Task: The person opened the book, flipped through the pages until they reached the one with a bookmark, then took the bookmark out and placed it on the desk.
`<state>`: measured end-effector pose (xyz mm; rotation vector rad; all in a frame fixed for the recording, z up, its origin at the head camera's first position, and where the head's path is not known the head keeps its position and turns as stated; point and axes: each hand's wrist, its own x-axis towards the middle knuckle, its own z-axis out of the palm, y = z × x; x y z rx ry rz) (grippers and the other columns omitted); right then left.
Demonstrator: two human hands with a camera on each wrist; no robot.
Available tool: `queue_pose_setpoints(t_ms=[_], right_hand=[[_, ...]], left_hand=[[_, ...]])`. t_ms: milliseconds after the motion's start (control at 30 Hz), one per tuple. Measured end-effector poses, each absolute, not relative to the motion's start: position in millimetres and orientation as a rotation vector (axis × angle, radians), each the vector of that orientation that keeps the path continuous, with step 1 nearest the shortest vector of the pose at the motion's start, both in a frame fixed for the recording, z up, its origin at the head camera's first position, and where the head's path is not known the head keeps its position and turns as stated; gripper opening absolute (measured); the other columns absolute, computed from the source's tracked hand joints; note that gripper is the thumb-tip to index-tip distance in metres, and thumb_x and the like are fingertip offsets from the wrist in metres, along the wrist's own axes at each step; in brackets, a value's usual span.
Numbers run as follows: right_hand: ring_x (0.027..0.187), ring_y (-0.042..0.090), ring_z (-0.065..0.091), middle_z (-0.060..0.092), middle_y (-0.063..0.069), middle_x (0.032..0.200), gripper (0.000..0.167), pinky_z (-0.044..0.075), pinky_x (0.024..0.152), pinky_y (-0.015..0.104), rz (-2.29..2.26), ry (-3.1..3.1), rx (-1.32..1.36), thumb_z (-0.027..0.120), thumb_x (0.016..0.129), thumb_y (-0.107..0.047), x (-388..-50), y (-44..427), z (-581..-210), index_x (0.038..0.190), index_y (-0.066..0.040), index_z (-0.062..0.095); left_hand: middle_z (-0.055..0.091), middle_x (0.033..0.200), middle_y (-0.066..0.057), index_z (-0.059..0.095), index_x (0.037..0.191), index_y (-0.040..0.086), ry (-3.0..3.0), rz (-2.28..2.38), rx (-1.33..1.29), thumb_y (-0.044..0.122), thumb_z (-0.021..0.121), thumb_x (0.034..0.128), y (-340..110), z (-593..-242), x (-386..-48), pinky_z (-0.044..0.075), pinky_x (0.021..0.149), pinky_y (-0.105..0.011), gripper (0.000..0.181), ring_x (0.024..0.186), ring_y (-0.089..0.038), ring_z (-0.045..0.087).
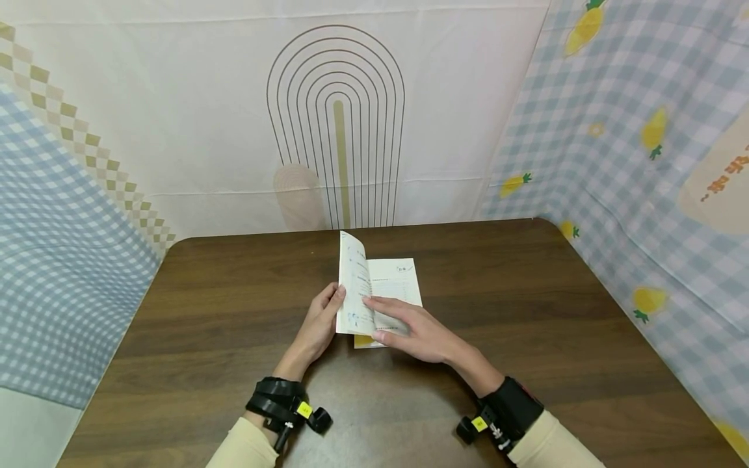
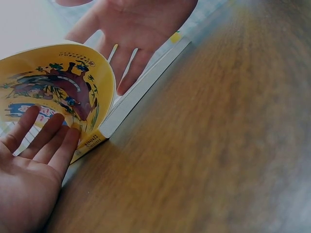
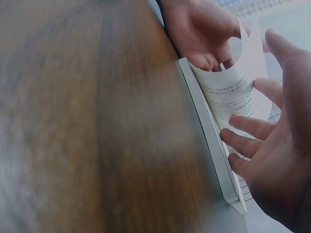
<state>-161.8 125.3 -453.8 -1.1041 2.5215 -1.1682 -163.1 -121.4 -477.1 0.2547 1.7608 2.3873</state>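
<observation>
A thin paperback book (image 1: 396,276) lies open on the table, its left-hand leaves raised and curving. My left hand (image 1: 316,328) pinches the raised part at its left edge, thumb on the page side and fingers behind. In the left wrist view, those fingers press against the yellow illustrated cover (image 2: 92,63). With its fingers extended, my right hand (image 1: 424,331) touches the pages near the fold. The right wrist view shows printed lines on the bent page (image 3: 226,90), beside the right fingertips (image 3: 235,162).
The book rests on a dark wood-grain table (image 1: 234,273). Behind it hangs a white cloth (image 1: 193,117) with arch lines. Checked cloths hang at the left and right sides. A black strap with a small camera (image 1: 318,419) is on each wrist.
</observation>
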Motion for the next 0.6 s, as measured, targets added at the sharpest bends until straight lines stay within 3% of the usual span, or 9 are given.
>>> queue_pose_setpoints(t_ms=[267, 600], right_hand=[[0.153, 0.019, 0.037, 0.042, -0.002, 0.167, 0.06, 0.035, 0.12, 0.053, -1.165, 2.515, -1.1, 0.063, 0.106, -0.046, -160.6, 125.9, -452.7, 0.161, -0.038, 0.044], [0.152, 0.019, 0.038, 0.042, -0.001, 0.166, 0.059, 0.036, 0.119, 0.053, -1.157, 2.511, -1.111, 0.064, 0.106, -0.046, -160.2, 125.4, -452.5, 0.161, -0.038, 0.044]], left_hand=[[0.052, 0.144, -0.029, 0.045, 0.148, -0.004, 1.767, 2.354, 0.283, 0.033, 0.049, 0.1125, -122.6, -477.2, -163.3, 0.057, 0.09, -0.033, 0.051, 0.118, -0.022, 0.063], [0.051, 0.149, -0.029, 0.038, 0.158, 0.001, 1.739, 2.353, 0.264, 0.023, 0.045, 0.1107, -123.5, -476.9, -162.6, 0.058, 0.091, -0.035, 0.053, 0.122, -0.023, 0.064]])
